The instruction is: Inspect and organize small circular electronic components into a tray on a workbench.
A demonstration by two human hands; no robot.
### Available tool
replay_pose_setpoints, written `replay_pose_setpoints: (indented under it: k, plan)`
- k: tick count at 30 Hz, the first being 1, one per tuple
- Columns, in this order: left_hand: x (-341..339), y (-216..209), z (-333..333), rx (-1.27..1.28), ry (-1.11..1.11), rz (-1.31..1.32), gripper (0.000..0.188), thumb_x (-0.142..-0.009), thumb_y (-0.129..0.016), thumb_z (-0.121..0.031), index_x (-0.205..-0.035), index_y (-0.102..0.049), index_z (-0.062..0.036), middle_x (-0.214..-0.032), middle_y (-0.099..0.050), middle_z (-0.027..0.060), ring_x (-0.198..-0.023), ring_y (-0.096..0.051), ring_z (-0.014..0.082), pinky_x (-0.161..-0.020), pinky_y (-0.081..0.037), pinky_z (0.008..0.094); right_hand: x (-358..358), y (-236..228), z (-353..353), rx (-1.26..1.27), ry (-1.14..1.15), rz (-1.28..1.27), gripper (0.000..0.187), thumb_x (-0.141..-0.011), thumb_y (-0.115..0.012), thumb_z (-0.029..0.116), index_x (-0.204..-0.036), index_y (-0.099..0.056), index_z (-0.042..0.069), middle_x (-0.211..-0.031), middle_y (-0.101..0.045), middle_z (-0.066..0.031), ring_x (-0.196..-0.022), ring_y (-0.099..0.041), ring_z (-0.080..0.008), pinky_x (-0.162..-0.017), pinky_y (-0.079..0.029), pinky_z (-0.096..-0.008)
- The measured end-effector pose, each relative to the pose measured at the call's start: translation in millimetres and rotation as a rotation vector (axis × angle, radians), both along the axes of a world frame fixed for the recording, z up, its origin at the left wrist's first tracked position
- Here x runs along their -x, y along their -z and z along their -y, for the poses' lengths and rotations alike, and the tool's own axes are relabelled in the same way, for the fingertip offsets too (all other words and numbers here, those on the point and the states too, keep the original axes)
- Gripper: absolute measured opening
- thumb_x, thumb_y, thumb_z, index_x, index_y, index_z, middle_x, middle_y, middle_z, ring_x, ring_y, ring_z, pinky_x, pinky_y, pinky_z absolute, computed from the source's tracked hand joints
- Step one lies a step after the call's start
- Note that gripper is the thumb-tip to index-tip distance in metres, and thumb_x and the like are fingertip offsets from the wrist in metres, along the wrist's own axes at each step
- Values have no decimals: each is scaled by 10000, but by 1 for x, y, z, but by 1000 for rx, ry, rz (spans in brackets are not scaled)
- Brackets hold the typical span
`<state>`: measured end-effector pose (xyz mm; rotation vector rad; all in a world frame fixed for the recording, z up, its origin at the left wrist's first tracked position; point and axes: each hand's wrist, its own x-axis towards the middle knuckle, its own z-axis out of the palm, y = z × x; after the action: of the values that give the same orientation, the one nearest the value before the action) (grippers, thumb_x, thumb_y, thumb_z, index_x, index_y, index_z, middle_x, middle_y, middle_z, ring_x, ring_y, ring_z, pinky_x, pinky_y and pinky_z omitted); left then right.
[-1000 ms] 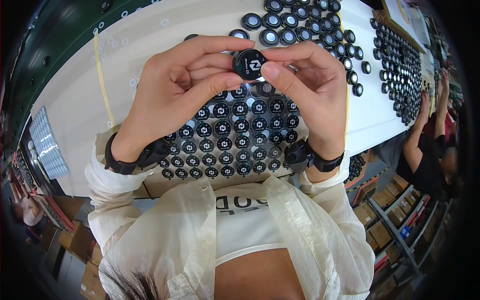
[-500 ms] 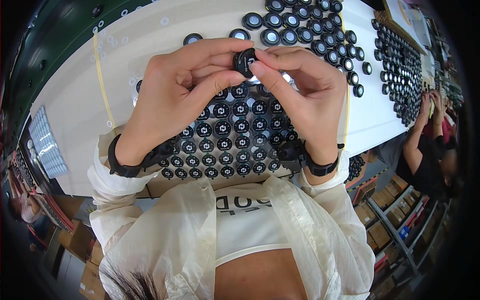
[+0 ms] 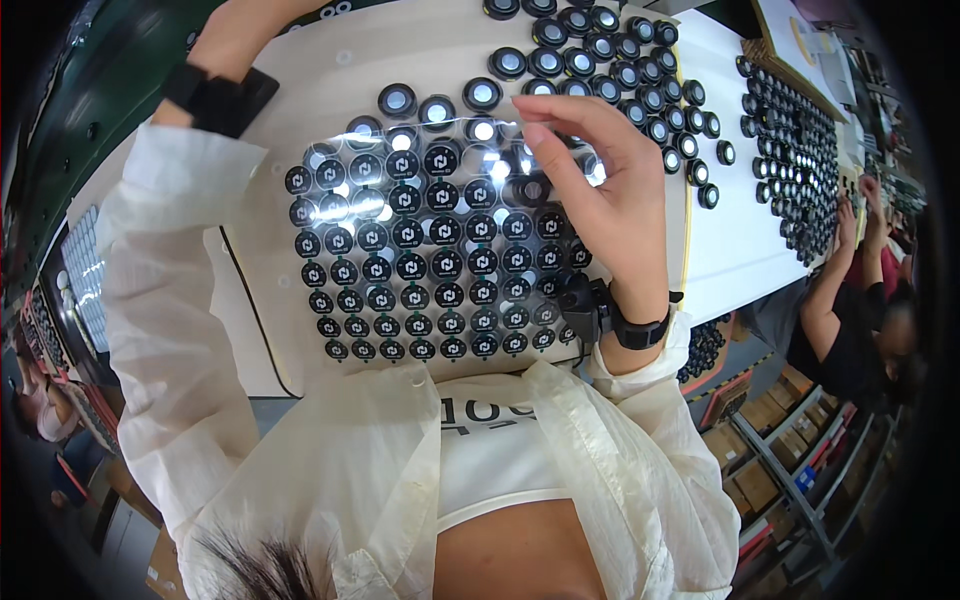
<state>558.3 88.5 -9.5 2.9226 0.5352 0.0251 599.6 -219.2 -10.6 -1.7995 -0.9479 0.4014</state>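
My left arm reaches up to the far left. Only the back part of my left hand point(image 3: 262, 18) shows at the top edge, so its fingers and anything in them are hidden. My right hand point(image 3: 605, 185) hovers over the right part of a clear plastic sheet point(image 3: 330, 140), thumb and forefinger apart with nothing between them. Rows of round black stickers point(image 3: 411, 265) with a white mark cover the sheet. Close to my right fingertips, several round black parts point(image 3: 482, 94) with silvery centres lie on the table. Glare blurs the sheet's far right part.
More black round parts point(image 3: 655, 99) crowd the far right of the beige table point(image 3: 260, 290). Another large group point(image 3: 795, 150) stands on the white surface farther right. A co-worker's forearms point(image 3: 835, 255) are at the right. Small pale rings point(image 3: 335, 10) lie near the top edge.
My left hand has swung up and left, mostly out of the picture. The black round part pinched between both hands has left my right fingers, which are now apart.
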Motion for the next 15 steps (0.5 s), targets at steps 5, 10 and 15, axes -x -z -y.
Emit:
replay_pose_setpoints:
  k: [5, 10, 15]
  plan:
    - [-7, -4, 37, 59, 461, 276, 382, -839, -639, -76, -1219, -632, -39, -1163, -642, 171, -1121, -592, 355, -997, -459, 422, -7, -3, 2, 52, -7, -5, 202, -869, -684, 67, -1064, -728, 37, -918, -696, -118, -809, -669, -217, -743, -523, -293]
    - [-10, 0, 62, 255, 636, 229, 394, -860, -622, -60, -1249, -595, -14, -1173, -630, 173, -1137, -578, 345, -1003, -440, 413, 0, -16, 3, 233, -193, 102, 207, -828, -716, 12, -1034, -707, 31, -885, -647, -95, -765, -641, -212, -695, -514, -312]
    - [20, -6, 59, 137, 544, 204, 337, -872, -642, -68, -1203, -623, -6, -1130, -666, 161, -1061, -635, 334, -948, -494, 389, 9, -12, -4, 330, -406, 187, 225, -792, -735, -4, -1009, -676, 9, -925, -640, -105, -773, -656, -232, -683, -526, -333]
